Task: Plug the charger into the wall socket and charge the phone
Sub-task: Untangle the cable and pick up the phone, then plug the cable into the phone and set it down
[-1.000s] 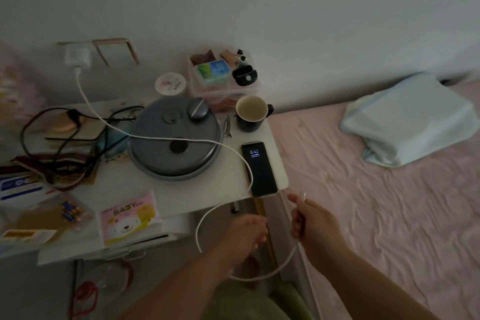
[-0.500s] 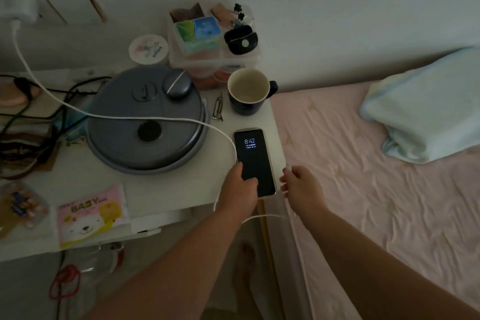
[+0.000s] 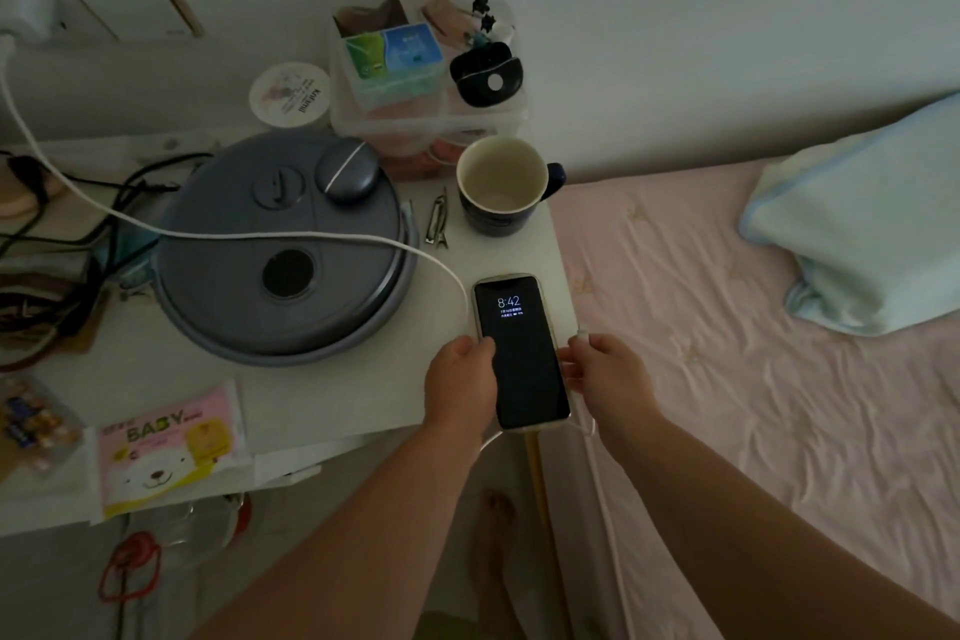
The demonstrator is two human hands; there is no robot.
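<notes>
A black phone [image 3: 519,348] lies face up at the right front corner of the white table [image 3: 322,395], its screen showing 8:42. My left hand [image 3: 460,387] grips the phone's lower left edge, thumb on the glass. My right hand [image 3: 605,372] is just right of the phone and pinches the white cable's plug end [image 3: 583,332]. The white cable [image 3: 270,237] runs across the grey round lid to the white charger [image 3: 23,8], which sits in the wall socket at the top left.
A grey round lidded appliance [image 3: 280,250], a dark mug [image 3: 501,185], a hair clip [image 3: 439,221], a clear storage box [image 3: 426,83] and black cords [image 3: 78,203] crowd the table. A pink baby-wipes pack [image 3: 169,447] lies at the front. The bed with pink sheet [image 3: 753,405] and pale blue pillow [image 3: 862,218] is right.
Both hands rose from below the table edge to the phone. My left hand took hold of the phone; my right hand brought the cable end beside it. The camera moved closer.
</notes>
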